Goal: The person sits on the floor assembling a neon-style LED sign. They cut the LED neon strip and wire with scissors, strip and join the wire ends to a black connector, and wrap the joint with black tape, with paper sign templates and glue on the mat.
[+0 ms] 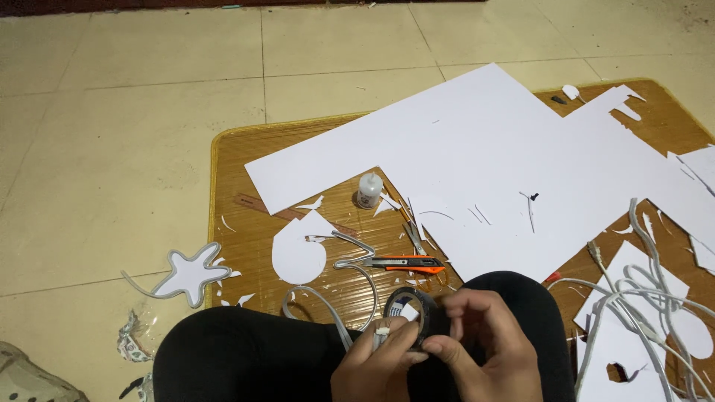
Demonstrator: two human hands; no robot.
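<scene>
Down low, close to the camera, the left hand (380, 365) and the right hand (484, 335) are both curled around a roll of black tape (417, 313), fingers closed on it, just above the knees in black pants (253, 350). A white cord (328, 309) lies just past the knees. A little farther, an orange cutter knife (406, 263) rests on the brown mat (246, 149). Behind it stands a small glue bottle (369, 190) by the big white sheet (477, 141). A star shape (191, 274) lies left on the floor.

white sheet (484, 149), glue bottle (369, 190), orange knife (406, 263)
</scene>
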